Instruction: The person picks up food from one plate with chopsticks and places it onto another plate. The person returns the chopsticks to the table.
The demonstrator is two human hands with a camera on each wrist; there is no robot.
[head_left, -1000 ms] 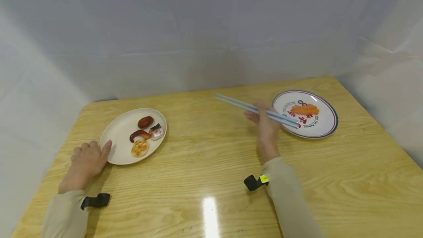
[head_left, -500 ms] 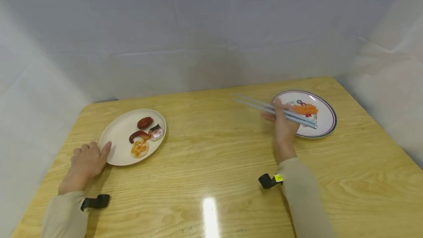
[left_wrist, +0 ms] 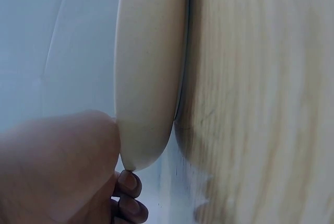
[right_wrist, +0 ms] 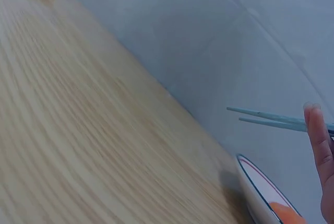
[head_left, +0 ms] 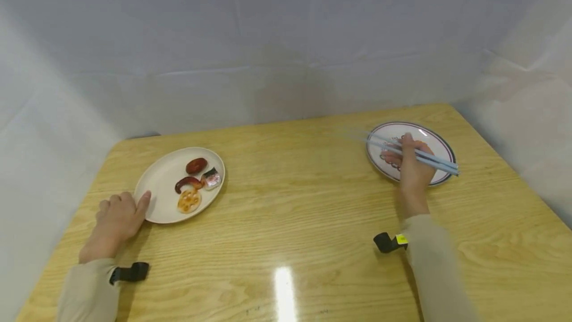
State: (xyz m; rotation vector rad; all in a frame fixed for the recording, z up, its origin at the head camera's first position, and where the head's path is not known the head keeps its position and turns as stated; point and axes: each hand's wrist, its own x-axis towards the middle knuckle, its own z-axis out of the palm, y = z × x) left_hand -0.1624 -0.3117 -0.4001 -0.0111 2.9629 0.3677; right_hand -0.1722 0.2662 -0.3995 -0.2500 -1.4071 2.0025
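Note:
My left hand (head_left: pixel 116 220) grips the near left edge of a cream plate (head_left: pixel 158 183), thumb over the rim and fingertips against its outside in the left wrist view. On that plate lie a lotus root slice (head_left: pixel 189 201), a curved red-brown piece (head_left: pixel 187 183), a brown oval piece (head_left: pixel 196 165) and a nori-wrapped piece (head_left: pixel 212 178). My right hand (head_left: pixel 414 170) holds a pair of light blue chopsticks (head_left: pixel 440 164), their thin tips pointing left. It is over a white patterned plate (head_left: pixel 440 147), largely covering an orange food piece (right_wrist: pixel 286 213).
Both plates stand on a wooden table (head_left: pixel 277 202), the patterned one near its far right corner. White sheeting (head_left: pixel 286 39) rises behind the table and at both sides. Each wrist wears a small black camera.
My right hand has moved right with the chopsticks, from left of the patterned plate to over it, and now hides most of the orange piece. The left hand stays at the cream plate.

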